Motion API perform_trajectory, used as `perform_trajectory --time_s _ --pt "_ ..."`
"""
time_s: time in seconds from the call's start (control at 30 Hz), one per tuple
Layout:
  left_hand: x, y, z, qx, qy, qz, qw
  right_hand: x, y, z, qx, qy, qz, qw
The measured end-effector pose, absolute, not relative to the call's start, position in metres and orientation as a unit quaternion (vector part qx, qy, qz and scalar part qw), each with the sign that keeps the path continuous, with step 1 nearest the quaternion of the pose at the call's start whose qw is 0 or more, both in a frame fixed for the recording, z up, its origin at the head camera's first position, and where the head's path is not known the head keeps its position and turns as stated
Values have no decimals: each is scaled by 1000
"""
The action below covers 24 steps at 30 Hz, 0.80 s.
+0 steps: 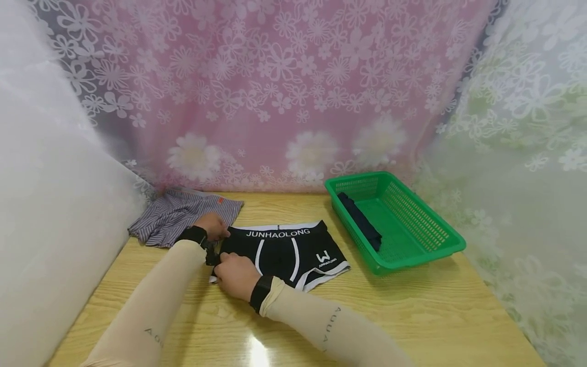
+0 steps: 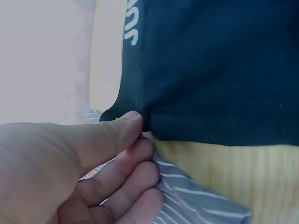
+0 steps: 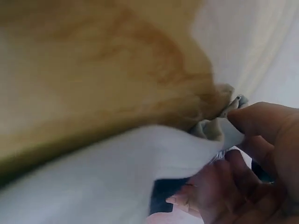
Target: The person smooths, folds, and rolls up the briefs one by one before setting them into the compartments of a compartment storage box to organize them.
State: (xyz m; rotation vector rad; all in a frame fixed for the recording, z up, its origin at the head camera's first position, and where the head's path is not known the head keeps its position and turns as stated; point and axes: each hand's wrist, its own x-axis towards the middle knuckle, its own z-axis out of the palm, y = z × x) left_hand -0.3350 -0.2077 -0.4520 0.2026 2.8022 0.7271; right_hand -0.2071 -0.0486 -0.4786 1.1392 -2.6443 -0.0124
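Observation:
A pair of black boxer briefs with white trim and lettering on the waistband lies spread on the table. At the left end of its waistband, my left hand pinches the corner; the left wrist view shows thumb and fingertips closed on the black cloth. Lower on the same side, my right hand pinches the leg hem. In the right wrist view the white trim is gathered between thumb and fingers. Grey striped boxers lie crumpled just beyond the left hand.
A green plastic basket stands on the right of the wooden table, with a dark folded cloth along its left inner side. A pink floral curtain hangs behind the table, with pale sheets at both sides.

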Motion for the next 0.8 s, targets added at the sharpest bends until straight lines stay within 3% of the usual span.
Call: perform_trajectory --time_s 0.2,0.4,0.8 --pt "-335 -209 -437 94 953 255 131 -208 -40 -456 398 -909 45 116" --pt "-334 -198 -413 121 951 248 137 -212 -22 -434 387 -909 142 64" --pt "-340 -164 -377 98 931 316 154 -225 27 -404 349 -898 265 22"
